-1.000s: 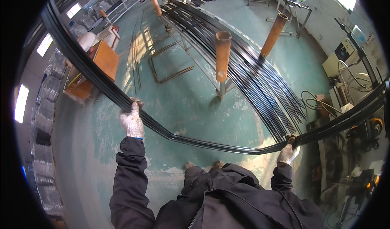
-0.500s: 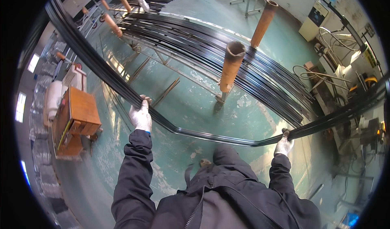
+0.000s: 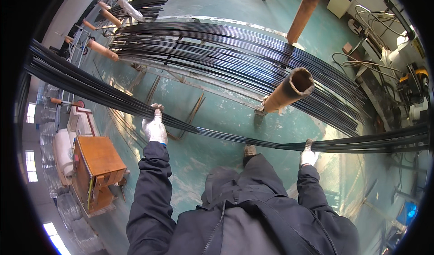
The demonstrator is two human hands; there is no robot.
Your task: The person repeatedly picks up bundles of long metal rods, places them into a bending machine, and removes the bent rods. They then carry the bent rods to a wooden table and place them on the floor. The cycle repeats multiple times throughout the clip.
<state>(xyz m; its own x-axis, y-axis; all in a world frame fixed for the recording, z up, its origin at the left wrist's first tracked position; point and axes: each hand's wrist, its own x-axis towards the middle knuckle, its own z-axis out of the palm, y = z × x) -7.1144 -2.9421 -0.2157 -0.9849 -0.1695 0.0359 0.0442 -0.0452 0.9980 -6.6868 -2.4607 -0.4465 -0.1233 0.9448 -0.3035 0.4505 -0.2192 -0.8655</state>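
One long bundle of thin, glossy black strips (image 3: 108,95) spans my field of view, held in front of my body and above floor level. Both arms, in dark grey sleeves (image 3: 151,187), extend forward and apart. My left hand (image 3: 155,129), in a white knitted glove, is curled firmly around the bundle, thumb up across it. My right hand (image 3: 309,156), gloved alike, grips it further along in the same manner. The fingers behind the bundle are mostly hidden.

Work area: a worn green floor (image 3: 226,108) carries a low grey metal rack (image 3: 217,88), loaded with long black bars (image 3: 217,47) lying roughly parallel. Two rust-brown hollow tubes (image 3: 285,93) rise at its right-hand part, one per long side. An orange-brown wooden cabinet (image 3: 100,154) stands to my left.

Compared with half a second ago: the rack lies more crosswise in view; the bundle dips less between my hands; one brown shoe (image 3: 249,151) now shows just below that span.
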